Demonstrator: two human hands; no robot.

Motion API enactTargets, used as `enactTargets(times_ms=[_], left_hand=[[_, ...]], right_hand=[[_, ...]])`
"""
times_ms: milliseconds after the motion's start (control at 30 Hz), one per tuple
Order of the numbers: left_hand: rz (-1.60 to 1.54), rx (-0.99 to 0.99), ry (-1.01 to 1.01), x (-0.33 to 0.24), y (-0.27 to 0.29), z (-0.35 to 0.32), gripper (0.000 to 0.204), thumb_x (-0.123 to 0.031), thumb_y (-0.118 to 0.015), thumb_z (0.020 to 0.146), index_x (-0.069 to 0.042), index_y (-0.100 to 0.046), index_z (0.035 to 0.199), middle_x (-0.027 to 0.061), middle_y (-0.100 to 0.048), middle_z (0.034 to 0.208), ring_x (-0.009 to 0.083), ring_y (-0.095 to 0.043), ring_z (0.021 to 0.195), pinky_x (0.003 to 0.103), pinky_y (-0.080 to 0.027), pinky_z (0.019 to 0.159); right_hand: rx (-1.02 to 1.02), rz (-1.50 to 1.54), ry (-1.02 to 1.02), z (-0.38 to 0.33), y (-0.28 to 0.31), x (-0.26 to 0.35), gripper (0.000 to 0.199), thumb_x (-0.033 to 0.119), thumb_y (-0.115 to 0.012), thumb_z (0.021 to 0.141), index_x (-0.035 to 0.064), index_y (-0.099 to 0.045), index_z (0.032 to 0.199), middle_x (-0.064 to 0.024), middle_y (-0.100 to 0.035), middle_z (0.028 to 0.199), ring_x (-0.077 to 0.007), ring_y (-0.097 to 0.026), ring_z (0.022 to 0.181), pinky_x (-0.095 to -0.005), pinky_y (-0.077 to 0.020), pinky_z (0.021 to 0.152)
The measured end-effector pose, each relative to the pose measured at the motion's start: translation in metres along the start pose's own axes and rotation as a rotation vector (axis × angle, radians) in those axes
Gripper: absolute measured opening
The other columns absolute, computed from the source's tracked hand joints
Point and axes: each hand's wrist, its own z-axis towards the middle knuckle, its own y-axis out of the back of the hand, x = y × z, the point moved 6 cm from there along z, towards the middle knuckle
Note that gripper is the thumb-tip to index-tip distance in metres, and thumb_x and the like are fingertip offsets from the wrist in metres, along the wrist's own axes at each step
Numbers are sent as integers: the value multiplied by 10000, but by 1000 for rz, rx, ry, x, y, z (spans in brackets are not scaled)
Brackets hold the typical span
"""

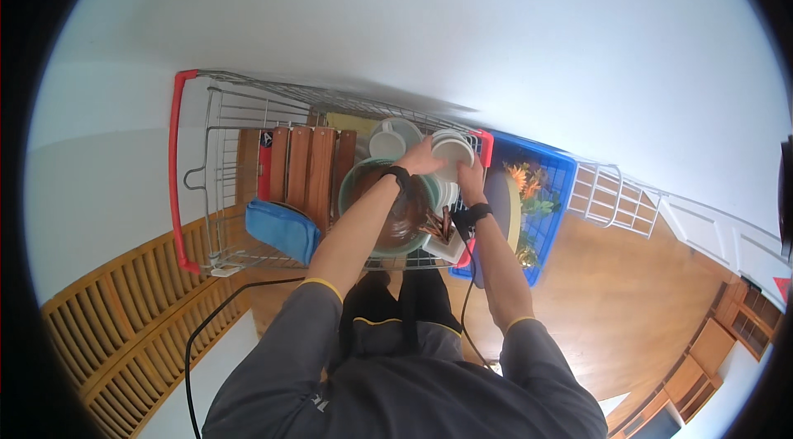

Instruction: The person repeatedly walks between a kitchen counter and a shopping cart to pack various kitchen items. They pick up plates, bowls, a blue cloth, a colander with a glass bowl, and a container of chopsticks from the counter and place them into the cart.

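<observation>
1. The left hand (pixel 419 160) and right hand (pixel 469 179) both grasped a stack of white plates (pixel 453 150), one on each side.
2. The stack stood at the far right corner of the wire cart (pixel 216 191), just beyond a green basin (pixel 351 183).
3. The plates lay directly between the hands, the left nearer the basin, the right nearer the blue crate (pixel 552 183).

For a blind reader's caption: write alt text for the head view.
Seen from above, a person's left hand and right hand hold a stack of white plates over a wire shopping cart with red trim. The cart holds a green bowl, wooden boards and a blue pouch; a blue crate stands beside it.
</observation>
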Motion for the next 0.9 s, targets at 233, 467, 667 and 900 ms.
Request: enactTargets(times_ms=[233,467,667,900], left_hand=[[34,107,116,-39,10,-9,684,-246,-705,758,69,-385,1274,210,-568,1140,256,-609,961,320,-529,680],[1,144,270,13,-1,17,774,-265,-696,753,75,-301,1325,245,-552,1154,278,-610,974,338,-540,677],[7,128,329,-4,5,14,813,-253,-696,749,82,-253,1342,251,-558,1135,295,-609,980,343,-540,671],[146,127,166,7,4,28,806,-246,-693,713,100,-297,1324,296,-523,1212,356,-545,1125,379,-469,903]], right_hand=[[7,-60,-9,10,-1,-14,479,71,-499,794,3,-470,1267,-183,-599,1119,-290,-572,1046,-354,-431,896],[-18,-190,-62,12,-8,-13,477,99,-515,792,-4,-472,1256,-170,-609,1110,-275,-579,1031,-350,-437,890],[-96,-211,49,12,-8,-18,445,126,-547,801,0,-487,1223,-199,-613,1086,-302,-593,1017,-365,-448,880],[-103,-464,-45,-4,-5,2,497,211,-602,803,-21,-517,1234,-257,-584,1149,-391,-560,1077,-412,-439,911]])
